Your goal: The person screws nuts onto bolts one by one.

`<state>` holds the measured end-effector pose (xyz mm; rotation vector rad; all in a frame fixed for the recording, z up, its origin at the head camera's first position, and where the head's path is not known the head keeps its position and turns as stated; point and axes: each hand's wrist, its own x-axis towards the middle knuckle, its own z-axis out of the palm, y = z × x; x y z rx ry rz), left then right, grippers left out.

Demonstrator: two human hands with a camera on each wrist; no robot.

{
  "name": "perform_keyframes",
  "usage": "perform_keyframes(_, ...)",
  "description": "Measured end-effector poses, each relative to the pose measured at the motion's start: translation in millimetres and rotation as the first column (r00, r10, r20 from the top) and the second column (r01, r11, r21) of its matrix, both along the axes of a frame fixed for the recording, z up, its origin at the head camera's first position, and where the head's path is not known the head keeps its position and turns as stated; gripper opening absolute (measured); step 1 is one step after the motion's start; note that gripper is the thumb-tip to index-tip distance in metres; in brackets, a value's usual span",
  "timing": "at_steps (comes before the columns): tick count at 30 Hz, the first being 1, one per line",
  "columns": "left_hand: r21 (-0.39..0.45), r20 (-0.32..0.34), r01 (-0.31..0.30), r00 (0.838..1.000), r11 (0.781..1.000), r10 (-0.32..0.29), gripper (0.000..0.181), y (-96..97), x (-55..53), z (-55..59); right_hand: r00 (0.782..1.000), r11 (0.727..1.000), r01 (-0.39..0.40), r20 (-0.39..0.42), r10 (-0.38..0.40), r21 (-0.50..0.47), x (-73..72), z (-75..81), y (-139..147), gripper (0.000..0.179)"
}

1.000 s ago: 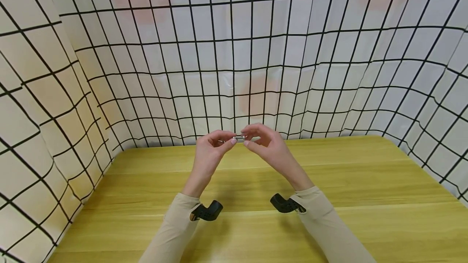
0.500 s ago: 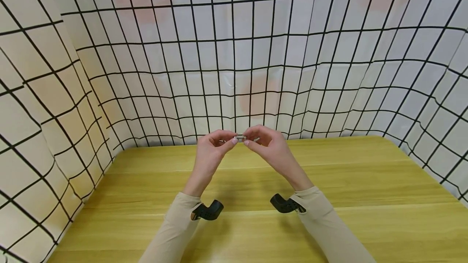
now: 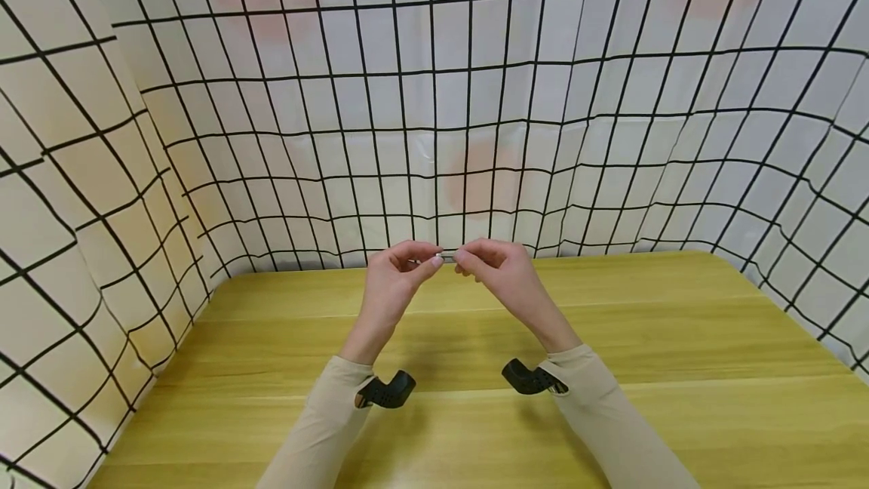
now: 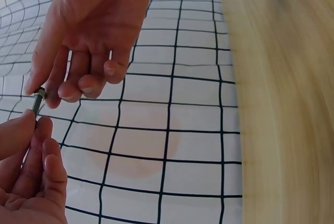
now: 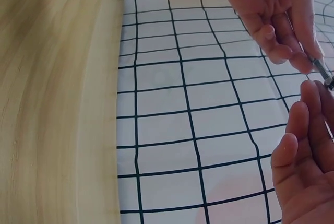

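Between the two hands, raised over the far part of the table, is a small metal bolt (image 3: 447, 255) with a threaded shaft (image 5: 321, 69). My left hand (image 3: 390, 281) pinches the shaft between thumb and index finger. From the other side, my right hand (image 3: 501, 269) has its thumb and index finger at the nut (image 4: 40, 93) on the bolt's right end; these fingertips partly cover it in the head view. The left wrist view has the right hand (image 4: 96, 28) above and the left hand (image 4: 28, 174) at lower left, the other fingers loosely bent.
A yellow wood-grain table (image 3: 441, 429) lies under the forearms. Behind it and along both sides hangs a white cloth (image 3: 489, 96) with a black grid. Black camera mounts (image 3: 388, 389) stick out from both beige sleeves (image 3: 326, 406).
My right thumb and index finger, spread a little earlier, have come together over the bolt's right end, and that hand sits slightly lower. The left hand stays almost still.
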<state>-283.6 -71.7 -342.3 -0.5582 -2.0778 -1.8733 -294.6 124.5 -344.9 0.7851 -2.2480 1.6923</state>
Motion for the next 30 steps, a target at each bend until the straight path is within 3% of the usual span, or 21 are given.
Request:
perform_keyframes(10,0.006,-0.002,-0.01,1.0,1.0,0.01,0.014,1.3,-1.4,1.3,1.0,1.0,-0.01,0.014,0.01,-0.01,-3.2,-0.9,0.4,0.031)
perform_keyframes(20,0.021,-0.01,-0.001,1.0,1.0,0.001,0.011,0.2,-1.6,0.7,0.987,0.995,-0.1,-0.122,0.101,0.007,-0.2,2.4,0.7,0.022)
perform_keyframes(25,0.01,-0.005,-0.006,1.0,1.0,0.007,0.011,0.2,0.0,0.7,0.986,0.992,-0.128,-0.11,0.128,0.006,-0.6,0.9,-0.4,0.014)
perform_keyframes(30,0.013,0.002,-0.003,1.0,1.0,0.003,0.012,0.6,0.5,0.8,0.99,0.994,-0.108,-0.091,0.107,-0.003,-0.2,1.2,-1.9,0.015)
